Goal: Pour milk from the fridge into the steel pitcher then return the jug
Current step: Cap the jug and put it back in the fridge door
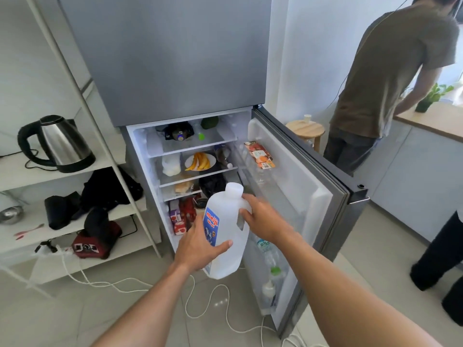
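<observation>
Plainly, the person has the milk jug [226, 211] in both hands, tilted with its white cap [234, 189] toward twelve o'clock, just outside the open fridge [140, 156]. The left hand [198, 246] cups the lower body from seven o'clock, fingers wrapped behind it and thumb laid across the front beside the blue label [212, 227]. The right hand [263, 216] comes in from three o'clock, its fingers [246, 212] closed on the moulded handle near the shoulder. I judge the plastic thin and a bit squashy, likely cold and slick. How full it is I cannot tell, so the handle is the place to carry it, with a palm under the base. Beyond, at one o'clock, the fridge door [300, 186] stands wide, with bottles [274, 261] in its lower shelf. At ten o'clock a kettle [65, 144] sits on a rack; at two o'clock another person [390, 71] leans at a counter.
</observation>
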Action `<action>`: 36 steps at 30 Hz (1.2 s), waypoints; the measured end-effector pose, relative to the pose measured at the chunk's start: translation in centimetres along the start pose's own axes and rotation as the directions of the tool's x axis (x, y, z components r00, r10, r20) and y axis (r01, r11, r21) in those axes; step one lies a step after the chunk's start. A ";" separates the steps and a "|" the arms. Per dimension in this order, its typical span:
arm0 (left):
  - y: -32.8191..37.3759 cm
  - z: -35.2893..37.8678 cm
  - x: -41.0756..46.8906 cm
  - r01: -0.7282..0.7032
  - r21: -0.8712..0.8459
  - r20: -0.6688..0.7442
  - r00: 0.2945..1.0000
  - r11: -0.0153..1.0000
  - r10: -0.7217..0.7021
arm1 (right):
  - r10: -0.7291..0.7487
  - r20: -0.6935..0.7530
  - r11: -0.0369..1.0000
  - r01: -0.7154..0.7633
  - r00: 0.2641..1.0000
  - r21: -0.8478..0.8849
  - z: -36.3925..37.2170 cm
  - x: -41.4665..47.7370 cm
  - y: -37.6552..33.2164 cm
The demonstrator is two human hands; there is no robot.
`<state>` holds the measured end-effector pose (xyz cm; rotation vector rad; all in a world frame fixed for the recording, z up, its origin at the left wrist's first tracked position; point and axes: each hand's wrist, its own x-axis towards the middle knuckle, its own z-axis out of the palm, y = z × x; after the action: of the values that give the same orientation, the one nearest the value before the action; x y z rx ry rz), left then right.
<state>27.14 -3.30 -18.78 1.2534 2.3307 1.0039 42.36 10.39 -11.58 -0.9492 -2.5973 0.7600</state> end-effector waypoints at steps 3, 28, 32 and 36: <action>-2.9 0.6 1.9 0.020 -0.032 0.065 0.998 0.999 -0.018 | 0.045 0.083 0.998 -0.048 0.995 0.030 2.4 3.0 0.3; -15.2 17.0 13.3 0.358 -0.306 0.344 0.906 0.882 -0.248 | 0.374 0.266 0.899 -0.277 0.888 -0.340 15.4 12.8 12.6; -15.5 20.6 13.3 0.508 -0.355 0.363 0.849 0.785 -0.385 | 0.378 0.229 0.875 -0.265 0.897 -0.406 15.3 12.6 15.2; -15.5 24.2 13.8 0.617 -0.412 0.363 0.786 0.671 -0.501 | 0.319 0.224 0.853 -0.176 0.921 -0.491 16.8 11.4 17.4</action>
<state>23.52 12.78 -46.07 0.3553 1.8838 1.0784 35.78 22.74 -34.35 -1.4325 -3.0377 0.3511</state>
